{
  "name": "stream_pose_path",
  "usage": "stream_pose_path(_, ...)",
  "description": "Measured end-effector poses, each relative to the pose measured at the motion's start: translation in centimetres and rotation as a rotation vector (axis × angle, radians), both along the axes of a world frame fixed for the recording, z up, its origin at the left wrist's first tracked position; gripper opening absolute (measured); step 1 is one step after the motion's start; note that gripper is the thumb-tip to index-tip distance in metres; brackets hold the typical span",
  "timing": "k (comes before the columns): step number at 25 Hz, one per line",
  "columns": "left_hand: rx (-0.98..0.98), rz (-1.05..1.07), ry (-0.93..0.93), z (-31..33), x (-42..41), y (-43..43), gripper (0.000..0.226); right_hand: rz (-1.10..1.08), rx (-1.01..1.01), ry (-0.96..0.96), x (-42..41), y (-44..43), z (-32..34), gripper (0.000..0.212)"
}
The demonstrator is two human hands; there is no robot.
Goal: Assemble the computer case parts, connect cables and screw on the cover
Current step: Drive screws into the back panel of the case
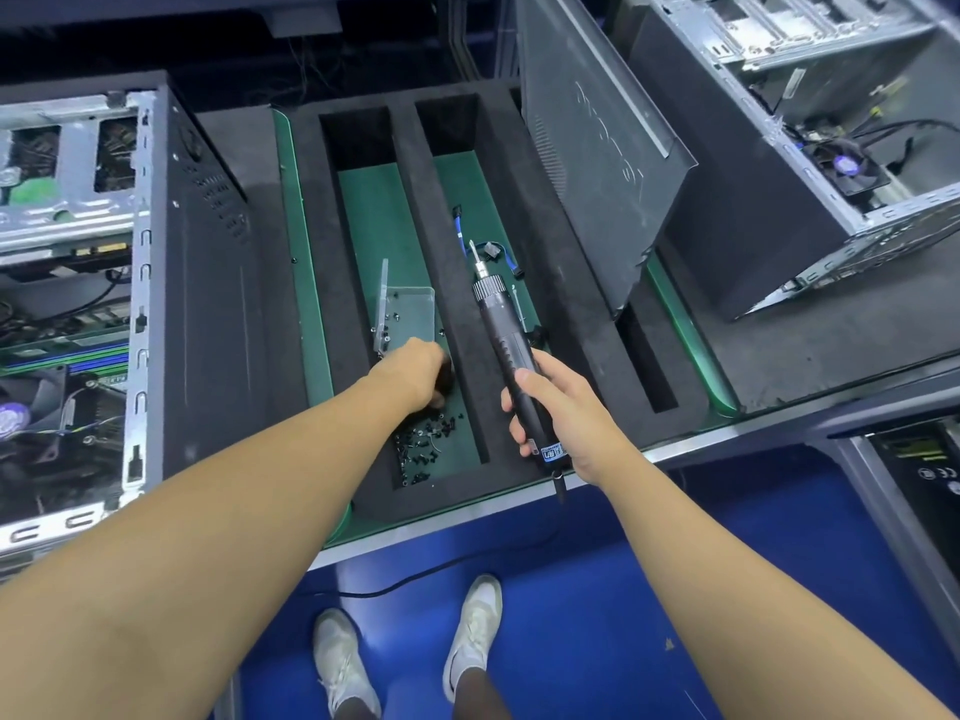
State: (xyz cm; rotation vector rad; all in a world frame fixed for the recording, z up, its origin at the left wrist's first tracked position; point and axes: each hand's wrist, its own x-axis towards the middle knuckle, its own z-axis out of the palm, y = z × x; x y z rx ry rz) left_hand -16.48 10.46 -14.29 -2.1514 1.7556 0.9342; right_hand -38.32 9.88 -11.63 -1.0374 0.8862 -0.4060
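Black foam tray (pixel 511 298) held loose black screws (pixel 423 449) near left hand (pixel 415 376), grip unclear; right hand (pixel 558 413) clasped black electric screwdriver (pixel 506 335).

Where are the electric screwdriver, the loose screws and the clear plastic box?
electric screwdriver (pixel 506 335), head view, on its black barrel.
loose screws (pixel 423 444), head view, middle of the pile.
clear plastic box (pixel 410 314), head view, its transparent side.

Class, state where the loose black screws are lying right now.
In the head view, the loose black screws lie at the near end of the foam tray's left slot, just below the left hand.
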Motion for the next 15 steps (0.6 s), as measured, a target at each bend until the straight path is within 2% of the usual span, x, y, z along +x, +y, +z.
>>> stream_pose_path(3,0.088,-0.166,-0.113,0.3,0.1,0.4,0.017,0.000,0.001,-0.003,0.0,0.0,0.0,0.029)
stream_pose_path(7,0.223,-0.314,-0.230,0.2,-0.5,1.4,0.021,-0.004,-0.013,0.014,0.0,0.0,-0.1,0.027)
stream_pose_path(11,0.171,-0.378,-0.384,-1.0,-1.2,2.3,0.037,-0.020,0.003,0.034,0.1,-0.1,-0.1,0.038)
stream_pose_path(15,0.112,-0.374,-0.403,-1.4,-1.2,2.3,0.030,-0.010,0.000,0.032,0.1,-0.1,0.0,0.036)
